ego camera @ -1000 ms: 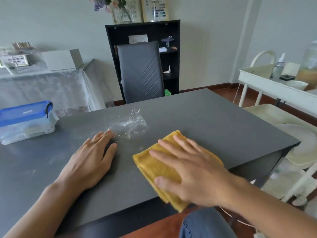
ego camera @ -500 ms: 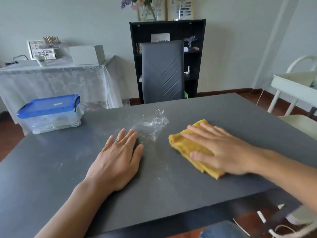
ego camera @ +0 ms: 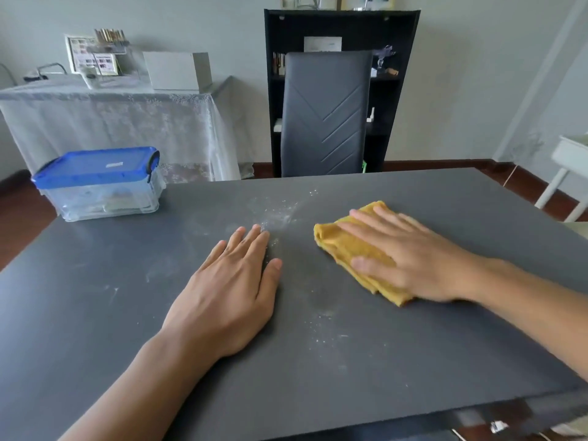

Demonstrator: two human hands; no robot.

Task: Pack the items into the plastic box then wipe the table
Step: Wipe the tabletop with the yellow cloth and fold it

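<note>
1. Packing looks done: the box (ego camera: 98, 186) sits at the far left corner of the table (ego camera: 95, 313) with its blue lid (ego camera: 95, 168) on. Something pale lies inside, though the clear wall is too hazy to say what.
2. The step in hand is wiping. The right hand (ego camera: 410, 259) lies flat, fingers spread, pressing the folded yellow cloth (ego camera: 343, 246) onto the tabletop, right of centre.
3. The left hand (ego camera: 229, 291) rests palm down, fingers together, holding nothing; it seems to brace the body.
4. White powder (ego camera: 280, 211) is scattered just beyond the left fingertips, between the two hands, with fainter specks nearer the front edge and dull smears at the left.
5. Next move, as I judge it: sweep the cloth left across the powder under even pressure, then lift the left hand to reach the patch beneath it.
</note>
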